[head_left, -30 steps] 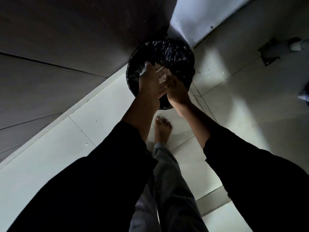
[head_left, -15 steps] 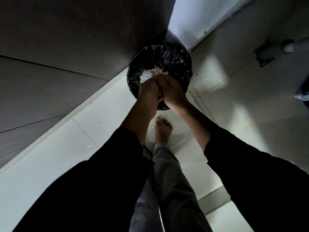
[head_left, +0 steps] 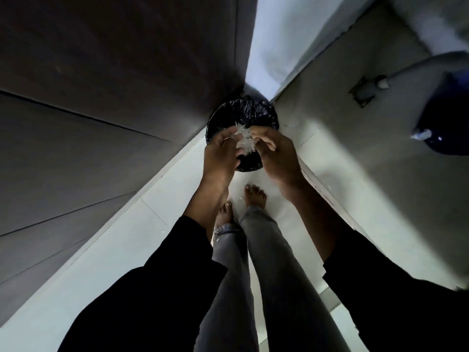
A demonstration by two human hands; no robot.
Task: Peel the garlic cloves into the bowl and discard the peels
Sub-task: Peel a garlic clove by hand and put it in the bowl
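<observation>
Two black sleeves (head_left: 152,295) fill the near edge of the view, with grey trouser legs (head_left: 266,275) between them running down to two bare feet (head_left: 254,196) on a pale tiled floor (head_left: 109,250). Forearms reach forward from the sleeves. Left hand (head_left: 220,156) and right hand (head_left: 276,156) are held close together, apart by a narrow gap, both above the near rim of the bin. Left hand: fingers bent inward toward the gap. Right hand: fingers curled loosely, thumb side toward the gap. A whitish, thin, papery clump of garlic peels (head_left: 243,141) sits between the two hands at fingertip level; image is dim and blurred there, so I cannot tell whether either hand pinches the peels or they are loose in the air. Just beyond and below the hands, a round bin with a black liner (head_left: 248,109) stands in the corner. Dark panelled wall (head_left: 114,85) on the left, lighter wall (head_left: 274,34) behind it. Farther right on the floor, a dark blue rounded object (head_left: 444,118), blurred.
</observation>
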